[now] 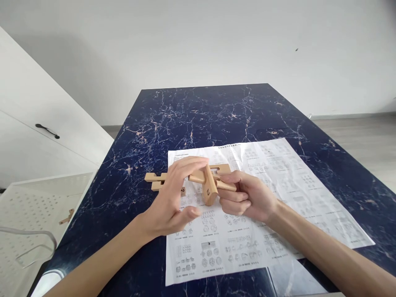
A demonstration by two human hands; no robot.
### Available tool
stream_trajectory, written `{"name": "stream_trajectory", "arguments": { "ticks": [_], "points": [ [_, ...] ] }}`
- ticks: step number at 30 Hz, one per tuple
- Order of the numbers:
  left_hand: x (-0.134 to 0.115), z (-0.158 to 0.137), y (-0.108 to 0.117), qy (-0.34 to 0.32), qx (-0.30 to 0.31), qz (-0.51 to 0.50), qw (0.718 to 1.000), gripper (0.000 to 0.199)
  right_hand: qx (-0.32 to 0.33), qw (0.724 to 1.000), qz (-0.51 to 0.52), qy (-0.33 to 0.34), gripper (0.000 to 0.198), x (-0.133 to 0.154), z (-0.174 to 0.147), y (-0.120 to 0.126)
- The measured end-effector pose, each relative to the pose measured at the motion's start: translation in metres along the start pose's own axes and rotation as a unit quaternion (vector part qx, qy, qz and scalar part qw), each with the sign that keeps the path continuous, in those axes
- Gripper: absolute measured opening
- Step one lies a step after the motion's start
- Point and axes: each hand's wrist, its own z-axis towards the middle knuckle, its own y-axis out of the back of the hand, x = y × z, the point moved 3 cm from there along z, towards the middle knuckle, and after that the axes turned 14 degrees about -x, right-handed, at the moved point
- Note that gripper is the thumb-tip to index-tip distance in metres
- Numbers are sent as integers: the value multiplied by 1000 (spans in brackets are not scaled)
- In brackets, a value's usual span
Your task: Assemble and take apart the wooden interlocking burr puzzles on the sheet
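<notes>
My right hand point(247, 197) is closed around one end of a pale wooden puzzle assembly, thumb on top and fingers curled below. A rounded wooden piece point(210, 192) marked "2" stands out crosswise from that assembly, in front of the fingers. To its left, my left hand point(175, 198) arches with the thumb spread well apart; its fingertips reach the top of the marked piece, and I cannot tell whether they touch it. Notched wooden bars point(153, 177) lie beyond and beneath the left hand, partly hidden by it. Another slotted wooden piece point(225, 168) shows behind the assembly.
Under the hands, a creased paper sheet point(278, 185) with printed puzzle diagrams covers part of the dark blue marbled table point(198, 115). At the left stand a white perforated surface point(34, 206) with a small wooden piece point(66, 217) and a white cabinet point(46, 103).
</notes>
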Motion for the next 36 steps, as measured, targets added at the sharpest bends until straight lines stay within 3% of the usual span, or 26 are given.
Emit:
{"name": "stream_trajectory", "arguments": {
  "ticks": [7, 15, 20, 23, 25, 26, 29, 32, 34, 36],
  "points": [
    [3, 4, 1, 3, 0, -50, 999, 59, 75, 994, 20, -73, 26, -11, 1, -7],
    [6, -3, -4, 110, -10, -116, 987, 43, 89, 992, 24, -84, 24, -13, 1, -9],
    [4, -2, -6, 215, -29, -203, 955, 36, 90, 995, -23, -45, 36, -10, 0, -11],
    [10, 0, -5, 304, -71, -256, 915, 38, 0, 991, -117, 67, 42, -3, -1, -8],
    [14, 2, -4, 350, -105, -288, 885, 42, -120, 954, -219, 165, 42, 4, -2, -2],
    [16, 3, -4, 369, -115, -305, 871, 43, -184, 918, -280, 211, 40, 8, -4, 1],
    [21, 5, -3, 414, -136, -347, 831, 42, -318, 765, -461, 319, 27, 15, -7, 9],
    [23, 6, -4, 444, -149, -379, 798, 39, -332, 643, -573, 385, 15, 16, -5, 13],
    [24, 5, -4, 450, -152, -392, 788, 38, -323, 597, -617, 399, 22, 14, -3, 18],
    [24, 4, -4, 455, -152, -392, 785, 39, -319, 569, -648, 393, 27, 11, 0, 23]
  ]
}}
